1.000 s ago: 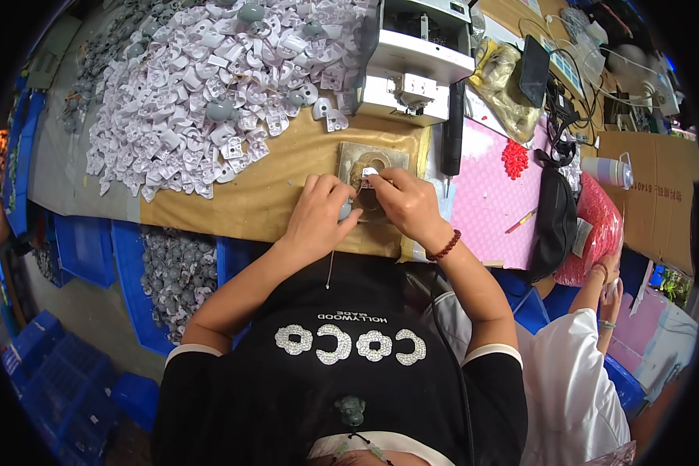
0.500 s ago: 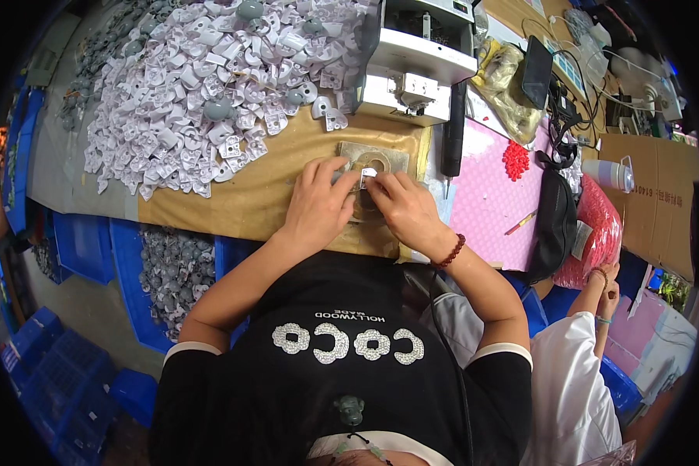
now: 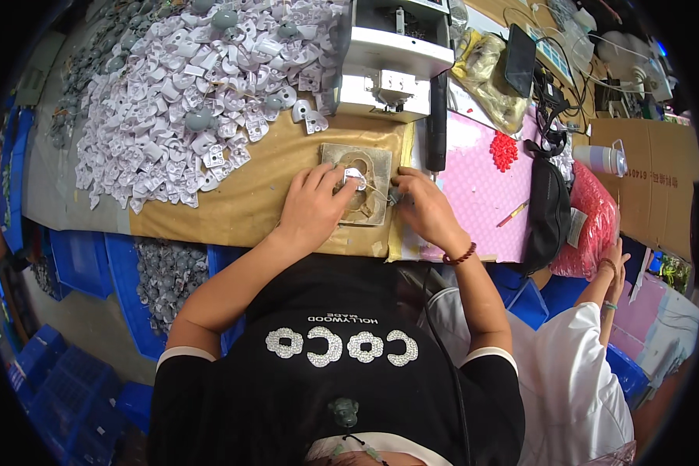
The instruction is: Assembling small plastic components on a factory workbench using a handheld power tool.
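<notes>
A square metal block with a rounded recess (image 3: 377,213) lies on the brown-covered bench in front of me. My left hand (image 3: 314,208) is at its left side, fingertips closed on a small white plastic part (image 3: 354,177) over the recess. To the right of the block, my right hand (image 3: 430,208) has its fingers curled together. Something small and grey shows at those fingertips, too small to name. A thin pale strand seems to run between the white part and the right fingertips.
A big heap of white plastic parts (image 3: 171,116) with grey domed pieces covers the far left. A white-and-black machine (image 3: 388,78) stands behind the block, beside a black electric screwdriver (image 3: 436,128). Red bits (image 3: 504,151) lie on pink sheeting. Another person's hand (image 3: 612,268) touches a red bag (image 3: 590,233).
My right hand has moved right, away from the white part, off the block's edge. The left hand keeps the part over the recess. The whole view has shifted slightly.
</notes>
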